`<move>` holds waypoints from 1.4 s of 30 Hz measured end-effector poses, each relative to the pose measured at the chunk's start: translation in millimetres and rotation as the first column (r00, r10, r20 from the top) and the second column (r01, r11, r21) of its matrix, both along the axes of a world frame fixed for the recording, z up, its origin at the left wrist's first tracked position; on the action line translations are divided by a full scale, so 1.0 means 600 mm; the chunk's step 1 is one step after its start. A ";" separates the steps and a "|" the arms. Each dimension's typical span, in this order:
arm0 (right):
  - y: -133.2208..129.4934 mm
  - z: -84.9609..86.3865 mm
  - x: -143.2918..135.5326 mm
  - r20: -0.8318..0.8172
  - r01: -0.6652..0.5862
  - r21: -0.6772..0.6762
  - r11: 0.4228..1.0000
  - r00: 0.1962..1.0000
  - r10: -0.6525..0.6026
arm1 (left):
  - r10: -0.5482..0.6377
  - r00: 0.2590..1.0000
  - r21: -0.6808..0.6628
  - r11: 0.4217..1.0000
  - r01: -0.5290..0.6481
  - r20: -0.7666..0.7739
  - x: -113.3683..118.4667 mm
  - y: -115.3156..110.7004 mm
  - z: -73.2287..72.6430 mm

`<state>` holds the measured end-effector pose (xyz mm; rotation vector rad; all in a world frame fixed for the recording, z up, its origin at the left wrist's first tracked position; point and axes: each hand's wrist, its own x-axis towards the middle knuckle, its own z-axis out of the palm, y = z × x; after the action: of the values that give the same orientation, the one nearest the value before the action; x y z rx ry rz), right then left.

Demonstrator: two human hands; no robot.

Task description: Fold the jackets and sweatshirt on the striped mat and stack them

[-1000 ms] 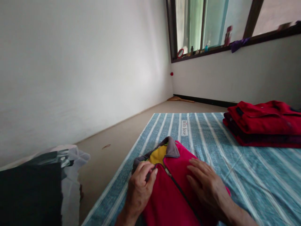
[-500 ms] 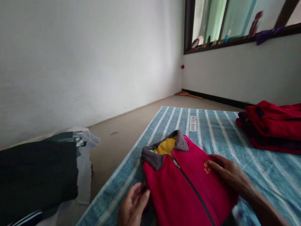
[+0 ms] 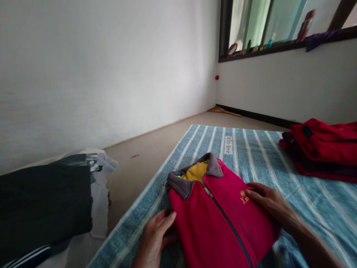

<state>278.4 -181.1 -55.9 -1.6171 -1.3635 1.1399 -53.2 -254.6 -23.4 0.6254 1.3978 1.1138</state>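
Note:
A folded pinkish-red jacket (image 3: 206, 223) with a grey collar, yellow lining, dark front zip and small yellow embroidery lies on a blue-and-white striped cloth (image 3: 252, 149). My left hand (image 3: 156, 234) is at its left edge, thumb against the fabric and fingers curled low beside it, partly hidden. Along the opposite edge, my right hand (image 3: 269, 204) has its thumb on top near the embroidery and its fingers round the side. Both hands grip the jacket by its sides. The lower end of the jacket runs out of view.
Folded red and dark clothes (image 3: 323, 149) are stacked at the right on the cloth. Dark folded clothing (image 3: 44, 201) lies on whitish plastic (image 3: 100, 212) at the left. A white wall (image 3: 111, 74) rises behind; small items stand on the window sill (image 3: 267, 50).
My left hand has moved slightly up along the jacket's left edge, its thumb now against the fabric. The right hand stays in nearly the same place; the jacket has barely shifted.

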 end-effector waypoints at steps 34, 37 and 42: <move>0.005 -0.020 0.009 0.022 -0.072 -0.085 0.994 0.997 0.075 | 0.243 0.890 -0.133 0.969 -0.207 0.386 0.010 0.064 -0.009; 0.005 -0.021 0.009 0.064 -0.067 -0.086 0.994 0.995 0.072 | 0.263 0.889 -0.144 0.964 -0.225 0.375 0.008 0.064 -0.017; 0.002 -0.019 0.009 0.071 -0.070 -0.079 0.994 0.995 0.076 | 0.248 0.886 -0.139 0.968 -0.210 0.392 0.009 0.064 -0.022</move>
<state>283.5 -179.6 -67.3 -1.6911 -1.4524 1.1990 -47.6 -216.0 -36.4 0.1430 1.1675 1.2731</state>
